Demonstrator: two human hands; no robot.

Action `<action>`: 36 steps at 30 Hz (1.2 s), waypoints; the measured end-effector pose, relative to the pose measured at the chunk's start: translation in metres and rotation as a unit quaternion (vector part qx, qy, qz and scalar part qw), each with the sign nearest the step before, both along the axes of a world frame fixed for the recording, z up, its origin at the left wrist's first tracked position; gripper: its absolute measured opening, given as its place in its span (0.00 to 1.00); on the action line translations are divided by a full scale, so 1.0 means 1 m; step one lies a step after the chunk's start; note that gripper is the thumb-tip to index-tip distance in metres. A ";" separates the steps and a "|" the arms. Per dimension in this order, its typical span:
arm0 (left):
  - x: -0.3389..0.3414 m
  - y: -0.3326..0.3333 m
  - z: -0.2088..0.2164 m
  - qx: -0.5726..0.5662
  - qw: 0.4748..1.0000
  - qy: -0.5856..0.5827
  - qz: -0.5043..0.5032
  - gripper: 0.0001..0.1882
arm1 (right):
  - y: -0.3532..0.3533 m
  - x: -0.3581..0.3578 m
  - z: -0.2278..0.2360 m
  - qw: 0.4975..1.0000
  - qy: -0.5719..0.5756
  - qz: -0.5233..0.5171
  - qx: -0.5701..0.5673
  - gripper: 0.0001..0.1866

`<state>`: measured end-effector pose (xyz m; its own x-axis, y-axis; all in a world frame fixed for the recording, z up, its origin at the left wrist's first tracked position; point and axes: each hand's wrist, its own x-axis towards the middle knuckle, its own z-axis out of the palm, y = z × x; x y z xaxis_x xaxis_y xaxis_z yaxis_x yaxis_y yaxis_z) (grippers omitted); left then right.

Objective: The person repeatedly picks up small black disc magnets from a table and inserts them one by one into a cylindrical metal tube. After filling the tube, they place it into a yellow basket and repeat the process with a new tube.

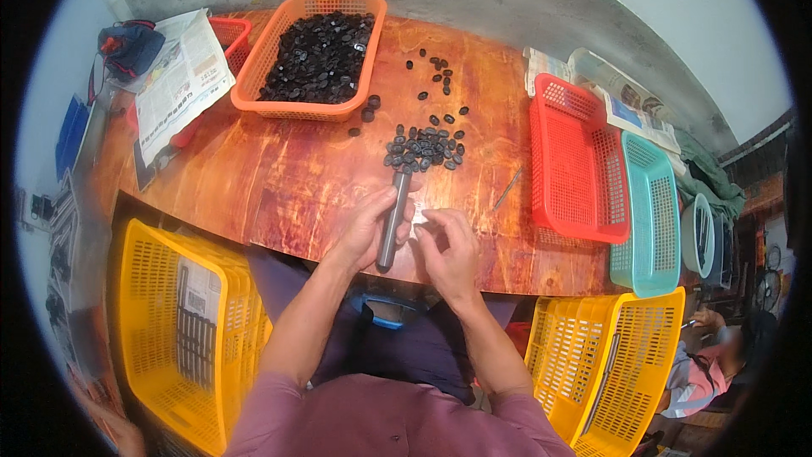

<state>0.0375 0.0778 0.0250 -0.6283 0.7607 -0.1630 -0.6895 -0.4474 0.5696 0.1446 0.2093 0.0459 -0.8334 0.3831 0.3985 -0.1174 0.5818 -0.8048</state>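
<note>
Dark grey rod (392, 227), held slantwise just below the pile of black pieces (427, 149), with upper end at the pile's near edge. Clamped in curled fingers of the left hand (365, 222). Below and right of the pile, right hand (450, 247) with bent fingers; cannot tell whether together or apart. Above-left of the pile, orange basket (296, 108) with similar pieces (317, 57); right of the pile, red basket (579, 161).

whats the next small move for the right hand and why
Probably, if it is free, the right hand should reach forward for one of the small black pieces: the left hand holds the dark tube, and its far end points at them.
</note>
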 end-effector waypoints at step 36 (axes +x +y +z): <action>0.018 -0.005 -0.002 -0.128 0.984 0.122 -0.038 0.27 | 0.005 0.005 -0.020 0.938 -0.058 0.036 -0.340 0.09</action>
